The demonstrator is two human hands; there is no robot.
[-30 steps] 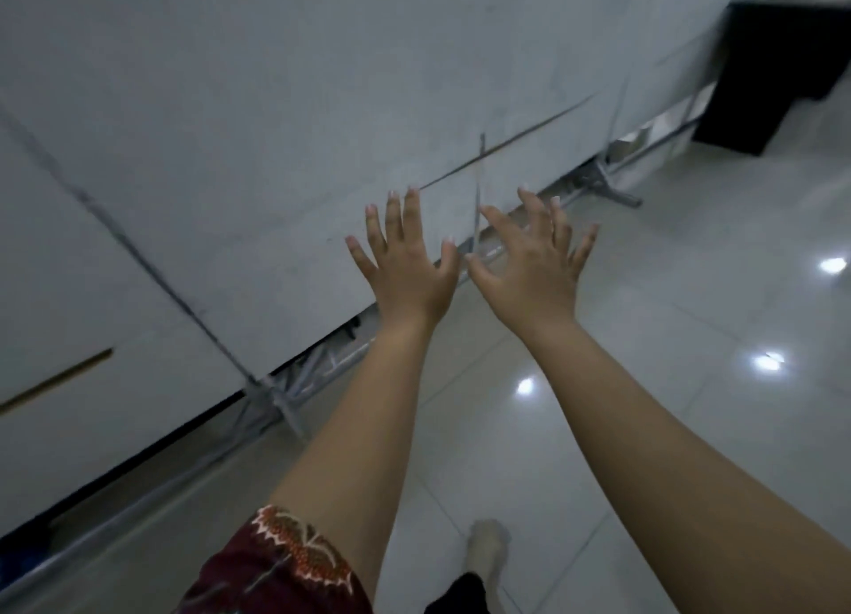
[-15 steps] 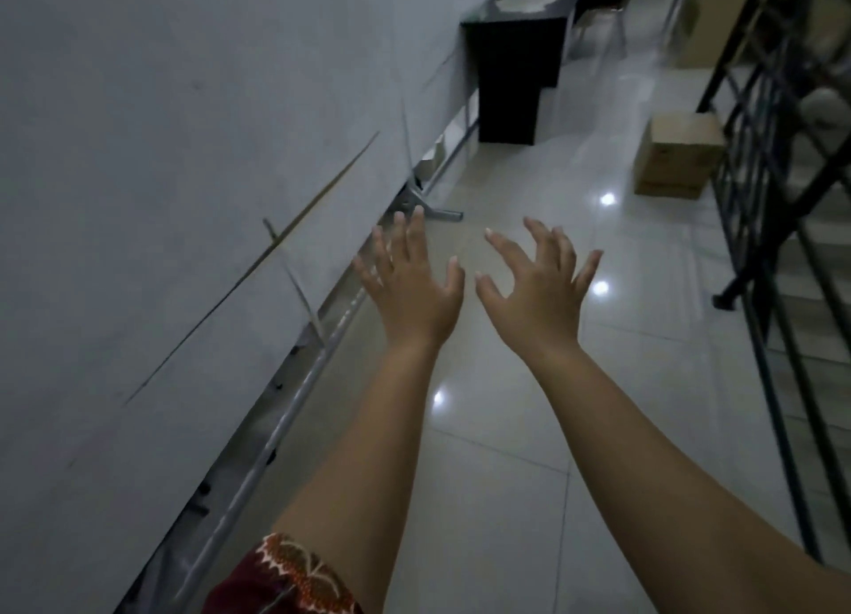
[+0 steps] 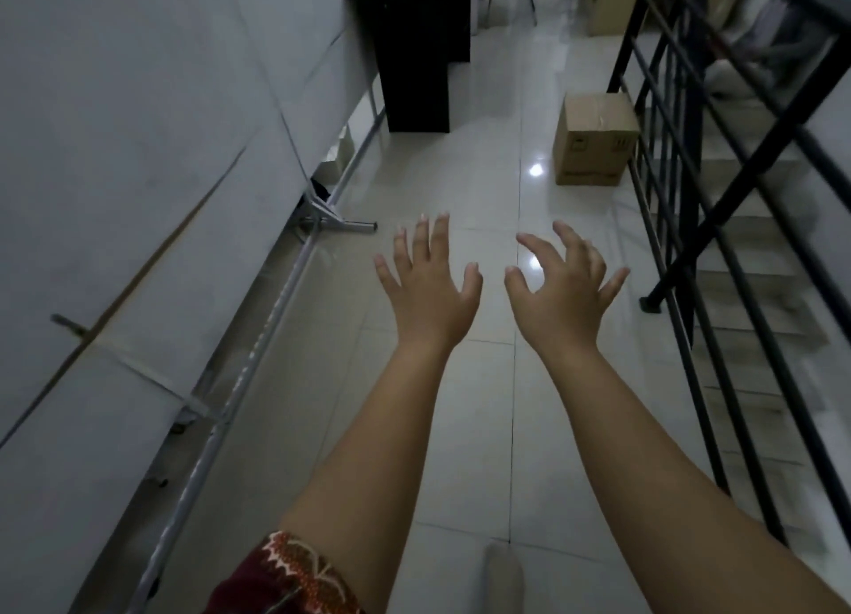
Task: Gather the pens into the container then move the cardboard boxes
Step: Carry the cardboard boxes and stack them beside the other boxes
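Both my arms reach forward over a glossy tiled floor. My left hand [image 3: 430, 286] has its fingers spread straight and holds nothing. My right hand [image 3: 559, 286] is beside it, fingers spread and slightly bent, also holding nothing. A closed brown cardboard box [image 3: 594, 139] stands on the floor ahead and to the right, against the railing, well beyond both hands. A second cardboard box [image 3: 608, 1] shows at the far top right. No pens or container are in view.
A white panel wall on a metal frame [image 3: 258, 337] runs along the left, with a metal foot [image 3: 340, 224] jutting onto the floor. A black desk [image 3: 414, 56] stands ahead. A black stair railing [image 3: 718, 254] borders the right. My foot [image 3: 502, 576] shows below.
The view has swung right, from facing the white wall to looking down the corridor. The box and desk are nearer. My hands stay raised; my right fingers have bent slightly.
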